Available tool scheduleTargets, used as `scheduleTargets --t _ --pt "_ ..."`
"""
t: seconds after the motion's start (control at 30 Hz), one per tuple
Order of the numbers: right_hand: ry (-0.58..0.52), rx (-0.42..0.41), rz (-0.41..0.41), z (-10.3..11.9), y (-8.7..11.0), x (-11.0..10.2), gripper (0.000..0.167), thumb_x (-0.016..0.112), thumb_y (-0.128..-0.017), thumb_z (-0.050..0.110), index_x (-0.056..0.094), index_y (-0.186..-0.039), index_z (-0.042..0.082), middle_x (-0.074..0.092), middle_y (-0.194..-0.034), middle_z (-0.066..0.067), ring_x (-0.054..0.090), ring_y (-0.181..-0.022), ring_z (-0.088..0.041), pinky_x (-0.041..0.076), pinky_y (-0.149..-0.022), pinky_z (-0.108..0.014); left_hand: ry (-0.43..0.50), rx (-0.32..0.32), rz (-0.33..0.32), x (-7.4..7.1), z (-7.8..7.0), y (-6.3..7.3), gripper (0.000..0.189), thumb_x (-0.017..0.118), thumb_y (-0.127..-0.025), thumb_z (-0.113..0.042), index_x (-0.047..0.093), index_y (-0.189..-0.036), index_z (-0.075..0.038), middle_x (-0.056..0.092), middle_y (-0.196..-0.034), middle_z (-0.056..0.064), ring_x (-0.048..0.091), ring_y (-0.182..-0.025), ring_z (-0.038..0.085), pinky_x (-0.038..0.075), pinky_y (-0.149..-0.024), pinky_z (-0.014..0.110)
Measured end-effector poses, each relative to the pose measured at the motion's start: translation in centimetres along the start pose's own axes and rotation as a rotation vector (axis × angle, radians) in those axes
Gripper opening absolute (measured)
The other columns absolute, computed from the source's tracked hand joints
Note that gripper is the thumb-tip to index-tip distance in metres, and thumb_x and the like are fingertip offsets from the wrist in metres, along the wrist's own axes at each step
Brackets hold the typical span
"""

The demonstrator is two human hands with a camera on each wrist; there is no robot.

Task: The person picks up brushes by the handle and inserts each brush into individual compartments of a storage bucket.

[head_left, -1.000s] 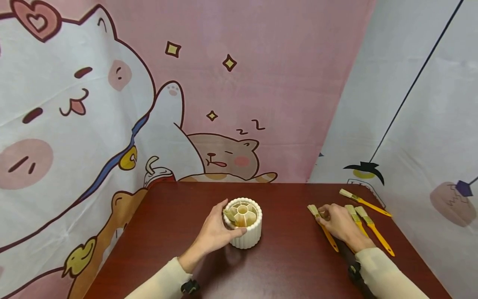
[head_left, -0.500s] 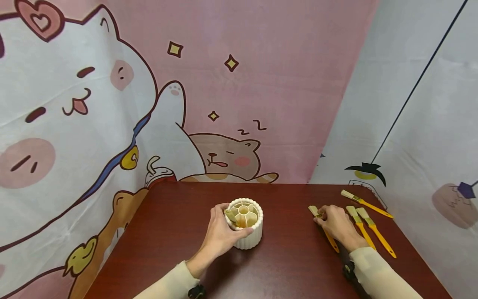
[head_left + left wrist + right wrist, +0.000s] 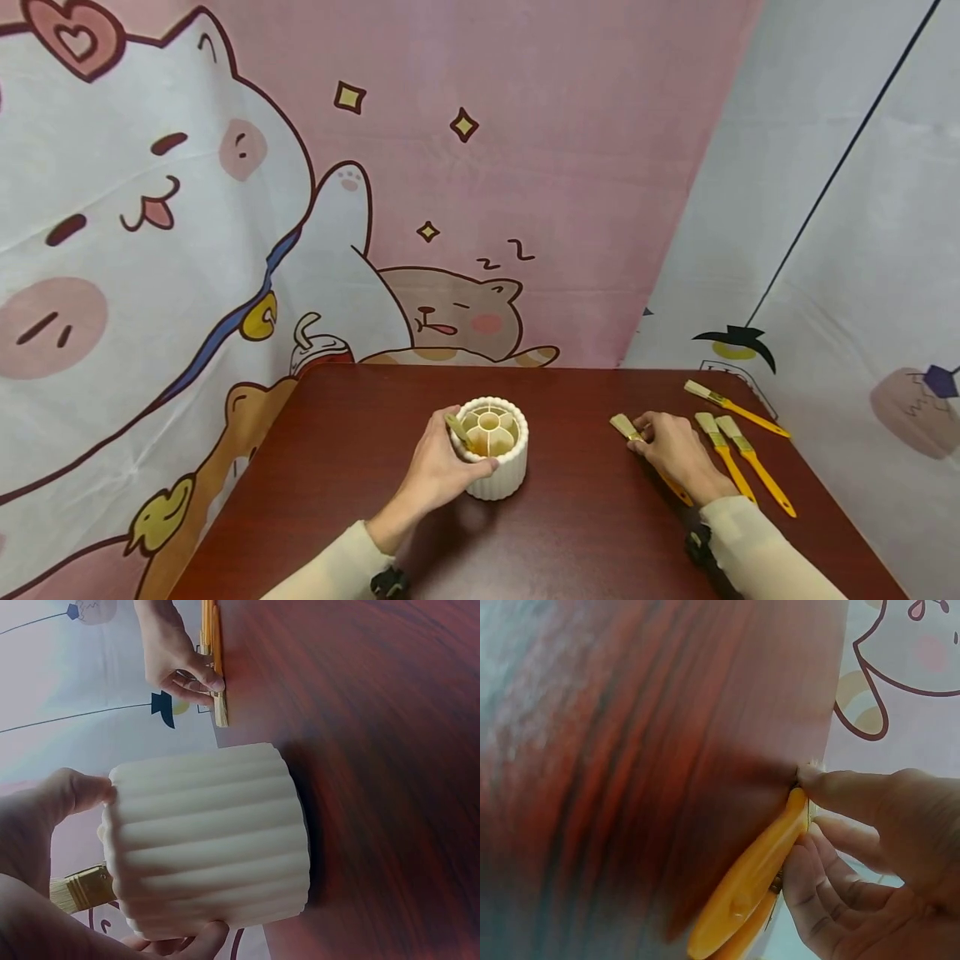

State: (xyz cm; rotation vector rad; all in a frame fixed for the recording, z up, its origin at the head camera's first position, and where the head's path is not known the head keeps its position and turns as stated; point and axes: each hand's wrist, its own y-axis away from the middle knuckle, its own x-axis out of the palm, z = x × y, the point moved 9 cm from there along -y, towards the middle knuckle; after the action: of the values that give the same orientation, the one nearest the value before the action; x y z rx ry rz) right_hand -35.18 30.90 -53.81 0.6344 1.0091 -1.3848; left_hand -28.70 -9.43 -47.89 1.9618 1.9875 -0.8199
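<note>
In the head view my left hand [image 3: 435, 471] grips a white ribbed brush holder [image 3: 501, 477] from its left side, thumb at the front of the rim. The holder stands upright and is divided into petal-shaped compartments around a round centre. One paintbrush [image 3: 456, 427] leans in its left compartment, bristles up; the left wrist view shows those bristles [image 3: 66, 895] beyond the rim. To the right, my right hand [image 3: 678, 450] pinches another paintbrush [image 3: 622, 427] near its metal band, bristles pointing up and left. Its yellow handle [image 3: 750, 877] slants down under the hand in the right wrist view.
Two yellow-handled paintbrushes [image 3: 753, 462] lie side by side just right of my right hand. Another paintbrush [image 3: 735, 407] lies behind them near the table's right edge. The dark red table [image 3: 570, 517] meets a printed cloth backdrop [image 3: 585, 208] at its back.
The paintbrush in my right hand has shifted and turned slightly, its bristles now further left. The brush in the holder sits a little higher and leans left. My left hand stays on the holder.
</note>
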Motion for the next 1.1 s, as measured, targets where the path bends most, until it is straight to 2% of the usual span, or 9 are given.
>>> scheduleTargets --t 0.3,0.53,0.73,0.9,1.1 --pt "-0.003 -0.012 -0.003 0.1 0.0 0.1 0.03 0.097 -0.086 0.012 0.079 -0.107 -0.001 0.076 -0.091 -0.01 0.071 -0.083 -0.027 0.06 -0.078 -0.055 0.029 -0.001 0.045 0.0 0.0 -0.1 0.105 0.101 -0.069 -0.026 0.05 -0.156 0.004 0.065 -0.144 0.016 0.064 -0.128 0.033 0.049 -0.109 0.053" --pt "-0.027 -0.026 -0.013 0.3 0.2 0.0 0.029 0.096 -0.087 0.013 0.079 -0.108 0.003 0.072 -0.084 0.001 0.066 -0.077 -0.018 0.058 -0.075 -0.05 0.04 0.003 0.069 0.1 0.0 -0.2 0.106 0.099 -0.07 -0.023 0.049 -0.159 0.002 0.057 -0.154 0.02 0.059 -0.135 0.036 0.046 -0.113 0.056" --pt "-0.034 -0.033 -0.041 0.9 0.3 -0.4 0.029 0.096 -0.087 0.013 0.079 -0.109 0.004 0.069 -0.08 0.003 0.061 -0.072 -0.015 0.054 -0.071 -0.043 0.053 0.009 0.087 0.2 0.2 -0.4 0.108 0.099 -0.07 -0.023 0.047 -0.162 0.001 0.055 -0.153 0.022 0.058 -0.136 0.036 0.044 -0.114 0.056" --pt "-0.035 -0.055 -0.086 2.0 0.3 -1.2 0.028 0.095 -0.088 0.013 0.08 -0.108 0.003 0.071 -0.082 0.004 0.064 -0.075 -0.015 0.056 -0.074 -0.045 0.048 0.001 0.092 0.1 0.3 -0.4 0.112 0.1 -0.072 -0.031 0.044 -0.165 -0.002 0.054 -0.155 0.021 0.055 -0.14 0.036 0.043 -0.116 0.057" --pt "-0.058 -0.078 -0.142 4.0 0.7 -2.4 0.025 0.095 -0.089 0.014 0.081 -0.106 0.002 0.076 -0.087 0.001 0.072 -0.078 -0.017 0.062 -0.074 -0.045 -0.005 0.003 0.038 0.1 0.3 0.1 0.12 0.104 -0.071 -0.048 0.043 -0.16 0.004 0.052 -0.154 0.024 0.057 -0.138 0.038 0.044 -0.116 0.057"
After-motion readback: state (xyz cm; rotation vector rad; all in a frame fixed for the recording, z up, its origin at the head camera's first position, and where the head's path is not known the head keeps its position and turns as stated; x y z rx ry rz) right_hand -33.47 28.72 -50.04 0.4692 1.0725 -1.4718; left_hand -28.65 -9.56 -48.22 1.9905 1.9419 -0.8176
